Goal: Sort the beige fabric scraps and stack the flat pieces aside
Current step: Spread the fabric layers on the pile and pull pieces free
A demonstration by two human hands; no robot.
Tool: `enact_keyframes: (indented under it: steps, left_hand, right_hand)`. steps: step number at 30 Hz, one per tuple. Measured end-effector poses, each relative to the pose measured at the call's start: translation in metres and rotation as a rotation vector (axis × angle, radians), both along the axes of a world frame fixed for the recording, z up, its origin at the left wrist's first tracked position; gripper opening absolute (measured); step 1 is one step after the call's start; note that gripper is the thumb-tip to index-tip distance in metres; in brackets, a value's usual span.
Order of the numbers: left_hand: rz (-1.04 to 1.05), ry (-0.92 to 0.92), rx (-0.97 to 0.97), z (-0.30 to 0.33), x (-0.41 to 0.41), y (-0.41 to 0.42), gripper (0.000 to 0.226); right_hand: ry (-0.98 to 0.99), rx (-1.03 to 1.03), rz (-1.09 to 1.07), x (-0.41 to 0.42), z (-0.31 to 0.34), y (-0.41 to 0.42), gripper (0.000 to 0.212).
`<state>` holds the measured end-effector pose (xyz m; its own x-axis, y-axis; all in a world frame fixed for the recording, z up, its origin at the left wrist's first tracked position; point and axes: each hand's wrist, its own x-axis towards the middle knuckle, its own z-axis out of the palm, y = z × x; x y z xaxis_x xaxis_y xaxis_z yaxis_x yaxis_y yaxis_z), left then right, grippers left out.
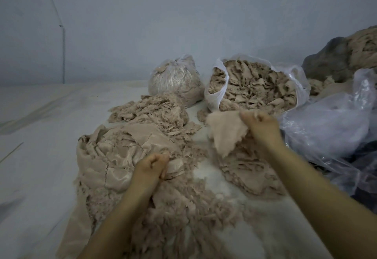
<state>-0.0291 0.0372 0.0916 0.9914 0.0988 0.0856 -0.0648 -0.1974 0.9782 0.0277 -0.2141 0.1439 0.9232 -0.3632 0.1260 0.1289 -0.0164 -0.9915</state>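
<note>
A pale sheet (40, 136) covers the surface up to a bare grey-blue wall (142, 24), with open room left of the left hand (152, 166), whose curled fingers pinch a shiny flat piece (106, 156) on the near pile. Frayed scraps (173, 218) spread under and between both arms. Beyond lie a tied bag (175, 79) and an open bag (255, 85) of scraps. The right hand (260, 125) grips a lifted fuzzy scrap (224, 132) in front of the open bag; crumpled plastic (330, 124) crowds its right edge
</note>
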Motion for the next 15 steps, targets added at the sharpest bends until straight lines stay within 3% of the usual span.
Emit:
enact_keyframes:
  steps: [4,6,8,11,13,15]
  left_hand:
    - [-0.247,0.046,0.513,-0.009,-0.006,0.031,0.008]
    - [-0.363,0.081,0.815,-0.017,-0.009,0.043,0.024]
    - [-0.396,0.055,0.993,-0.022,-0.009,0.047,0.033]
    - [-0.425,-0.012,1.143,-0.023,-0.010,0.043,0.008]
    - [-0.430,-0.041,1.177,-0.024,-0.011,0.043,0.019]
    - [-0.383,-0.036,1.010,-0.024,-0.012,0.043,0.025]
  right_hand:
    - [-0.004,-0.399,-0.318,0.000,0.002,-0.035,0.029]
    - [-0.133,-0.456,-0.194,-0.022,-0.022,-0.016,0.013]
    - [-0.128,-0.593,0.126,-0.048,-0.061,0.013,0.007]
    - [0.009,-0.800,0.528,-0.081,-0.112,0.043,0.006]
    - [0.058,-0.880,0.547,-0.085,-0.122,0.047,0.024]
    - [0.067,-0.828,0.474,-0.085,-0.114,0.051,0.037]
